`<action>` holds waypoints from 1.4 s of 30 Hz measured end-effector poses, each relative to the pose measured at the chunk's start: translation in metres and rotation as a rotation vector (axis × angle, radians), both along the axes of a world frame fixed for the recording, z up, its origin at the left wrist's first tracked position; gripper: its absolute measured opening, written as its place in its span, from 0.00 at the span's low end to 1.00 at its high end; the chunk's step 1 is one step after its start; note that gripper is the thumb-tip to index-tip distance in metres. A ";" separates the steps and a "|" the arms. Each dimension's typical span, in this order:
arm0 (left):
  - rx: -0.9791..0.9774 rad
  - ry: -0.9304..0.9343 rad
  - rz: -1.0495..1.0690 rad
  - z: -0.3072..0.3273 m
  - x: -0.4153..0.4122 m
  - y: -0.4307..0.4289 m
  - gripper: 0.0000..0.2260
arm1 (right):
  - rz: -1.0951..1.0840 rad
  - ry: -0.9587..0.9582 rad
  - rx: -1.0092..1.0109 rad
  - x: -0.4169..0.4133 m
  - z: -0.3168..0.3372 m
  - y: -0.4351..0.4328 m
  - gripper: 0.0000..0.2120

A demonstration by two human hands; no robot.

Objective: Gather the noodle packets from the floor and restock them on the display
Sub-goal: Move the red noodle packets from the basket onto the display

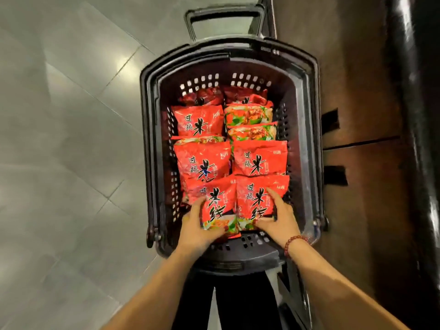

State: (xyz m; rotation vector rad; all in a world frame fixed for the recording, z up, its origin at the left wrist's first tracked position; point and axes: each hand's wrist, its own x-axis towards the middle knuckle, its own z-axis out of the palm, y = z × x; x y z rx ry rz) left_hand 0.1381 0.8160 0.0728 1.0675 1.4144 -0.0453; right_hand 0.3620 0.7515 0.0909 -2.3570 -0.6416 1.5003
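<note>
**A:** How far along are we?

**B:** We judge the gathering mostly done. The noodle packets [202, 160] lie in the black basket [148, 139], and we see none on the grey floor [59, 139] in view. All the restocking is left, and no display shows here.

**A:** How many do we count?

**B:** Ten packets that we can see, in two columns of five. Two of them are dim at the far end, and one on the left is only a sliver. More may lie beneath, but we cannot tell. There is one basket, and two hands are in it.

**A:** And our hands?

**B:** Our left hand [200, 225] grips the near-left packet [214, 201], with its fingers [194, 210] curled round the lower left edge. Our right hand [277, 219], with a bead bracelet [295, 242] at the wrist, holds the near-right packet [256, 198]. One finger lies up its face and the thumb is at its bottom edge. Both packets rest on the pile at the near wall.
</note>
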 end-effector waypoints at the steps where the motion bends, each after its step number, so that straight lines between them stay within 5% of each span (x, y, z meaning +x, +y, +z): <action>1: 0.008 -0.008 0.005 -0.001 0.004 0.002 0.39 | 0.009 0.014 0.022 -0.001 -0.007 -0.001 0.45; 8: 0.100 0.021 -0.047 -0.003 0.013 0.007 0.35 | 0.076 -0.081 0.063 -0.010 -0.019 0.002 0.54; 16: 0.164 -0.093 -0.013 0.054 -0.001 0.022 0.33 | 0.002 -0.089 0.138 -0.016 0.038 0.001 0.43; 27: 0.365 -0.336 -0.102 0.292 -0.027 0.081 0.33 | -0.343 0.023 0.589 -0.050 0.280 0.011 0.35; 42: 0.571 -0.700 -0.387 0.514 0.067 0.027 0.33 | -0.711 -0.287 0.990 -0.028 0.526 -0.123 0.33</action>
